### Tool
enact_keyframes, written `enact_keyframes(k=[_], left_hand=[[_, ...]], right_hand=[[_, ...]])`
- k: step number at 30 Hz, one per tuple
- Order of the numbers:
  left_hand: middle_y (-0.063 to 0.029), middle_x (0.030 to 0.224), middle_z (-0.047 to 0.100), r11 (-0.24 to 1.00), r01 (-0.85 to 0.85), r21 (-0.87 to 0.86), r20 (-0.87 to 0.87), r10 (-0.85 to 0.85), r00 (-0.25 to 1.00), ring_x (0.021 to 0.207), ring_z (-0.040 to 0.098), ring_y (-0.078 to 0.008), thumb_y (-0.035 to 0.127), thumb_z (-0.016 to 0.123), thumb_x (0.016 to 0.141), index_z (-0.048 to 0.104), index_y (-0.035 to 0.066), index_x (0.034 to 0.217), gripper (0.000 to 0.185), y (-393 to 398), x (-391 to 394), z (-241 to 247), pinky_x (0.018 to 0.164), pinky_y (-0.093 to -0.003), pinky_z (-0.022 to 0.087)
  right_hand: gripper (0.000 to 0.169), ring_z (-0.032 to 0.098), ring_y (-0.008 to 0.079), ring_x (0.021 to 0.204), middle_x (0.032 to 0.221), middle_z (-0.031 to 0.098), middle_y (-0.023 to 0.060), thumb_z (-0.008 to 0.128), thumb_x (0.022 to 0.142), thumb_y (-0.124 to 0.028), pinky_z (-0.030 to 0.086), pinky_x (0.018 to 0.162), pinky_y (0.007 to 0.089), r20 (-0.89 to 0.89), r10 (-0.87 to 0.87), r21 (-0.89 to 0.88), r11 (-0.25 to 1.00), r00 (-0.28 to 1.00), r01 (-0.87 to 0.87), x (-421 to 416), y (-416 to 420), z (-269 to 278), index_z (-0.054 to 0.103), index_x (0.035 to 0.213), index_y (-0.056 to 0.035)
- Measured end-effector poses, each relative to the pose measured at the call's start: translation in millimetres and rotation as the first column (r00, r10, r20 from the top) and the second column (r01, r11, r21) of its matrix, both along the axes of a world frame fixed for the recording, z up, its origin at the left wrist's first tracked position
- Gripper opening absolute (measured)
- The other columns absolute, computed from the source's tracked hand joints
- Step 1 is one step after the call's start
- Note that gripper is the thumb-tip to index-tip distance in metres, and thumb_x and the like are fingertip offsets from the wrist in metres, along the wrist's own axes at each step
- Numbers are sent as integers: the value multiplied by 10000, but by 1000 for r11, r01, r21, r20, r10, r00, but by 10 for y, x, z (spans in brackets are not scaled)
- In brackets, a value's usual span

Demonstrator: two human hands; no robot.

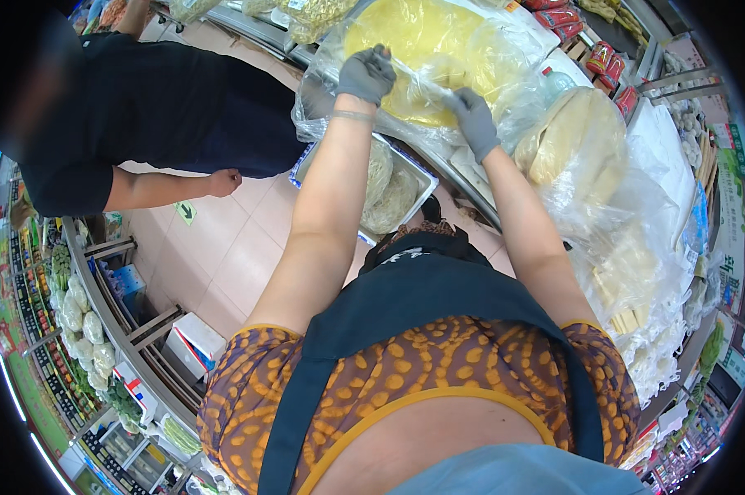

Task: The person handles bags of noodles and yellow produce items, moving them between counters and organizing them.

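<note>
Both hands wear grey gloves and are raised over a counter. My left hand (367, 74) is closed on one end of a twisted strand of clear plastic bag (417, 75). At the strand's other end is my right hand (473, 120), its fingers closed on the plastic. Below them lies a broad yellow sheet-like food (434, 37) in clear plastic film. To the right, pale folded sheets of food (579, 139) sit in another clear bag. Nearer me on that side are stacked pale strips (629, 297) under plastic.
A person in dark clothes (187, 111) stands at the left. Under the counter edge, a white box (418, 204) holds bagged noodle-like food. A green-tinted bottle (556, 83) and red packets (601, 59) are at the back right. Wrapped vegetables (75, 309) line a shelf at the left.
</note>
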State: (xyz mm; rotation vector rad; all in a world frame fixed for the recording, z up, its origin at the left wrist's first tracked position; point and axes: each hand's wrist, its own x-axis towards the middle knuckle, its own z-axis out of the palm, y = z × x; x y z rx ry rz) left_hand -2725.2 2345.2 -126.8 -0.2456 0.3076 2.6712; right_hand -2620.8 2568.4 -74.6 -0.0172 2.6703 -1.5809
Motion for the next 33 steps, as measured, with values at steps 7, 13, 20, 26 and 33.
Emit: enact_keyframes(k=[7, 13, 20, 26, 33], left_hand=[[-158, 1066, 575, 957, -142, -253, -168, 102, 981, 856, 580, -211, -87, 402, 818, 549, -74, 1047, 273, 439, 123, 497, 736, -300, 522], [-162, 1013, 596, 717, -31, -696, -444, -397, 803, 866, 584, -178, 1, 545, 804, 482, -97, 1138, 353, 437, 289, 1021, 789, -262, 500], [-37, 709, 565, 873, 187, -450, -314, -351, 882, 613, 489, -103, 219, 659, 776, 620, 20, 890, 232, -263, -334, 55, 547, -238, 384], [-94, 753, 569, 450, -258, -855, -260, 59, 964, 692, 536, -153, 237, 671, 767, 565, -6, 1000, 353, 69, 228, 192, 624, -277, 451], [-129, 1024, 589, 163, -379, -911, -344, -807, 480, 938, 569, -253, 263, 586, 829, 563, 43, 1081, 335, -508, 2572, 967, 813, -341, 449]], right_hand=[[263, 581, 220, 899, 937, 621, 108, 500, 823, -53, 446, 830, 317, -137, 190, -941, 283, 972, -187, -389, 302, -69, 584, 1071, -32], [367, 593, 146, 853, 1018, 630, 92, 560, 787, -69, 468, 813, 271, -158, 151, -412, 888, 976, -204, -750, -68, 504, 571, 1153, -34], [308, 573, 199, 828, 906, 642, 85, 599, 776, -270, 441, 754, 331, -78, -45, -194, 981, 996, 29, -510, -264, 160, 630, 994, -54], [458, 470, 270, 1072, 1055, 577, 101, 637, 692, -312, 329, 928, 440, -316, 131, 529, 847, 940, 59, -80, 9, -113, 544, 1108, -146], [276, 573, 186, 930, 1011, 595, 100, 596, 824, -191, 442, 827, 293, 196, 413, -200, 905, 889, -376, 981, -101, 563, 597, 1058, -44]])
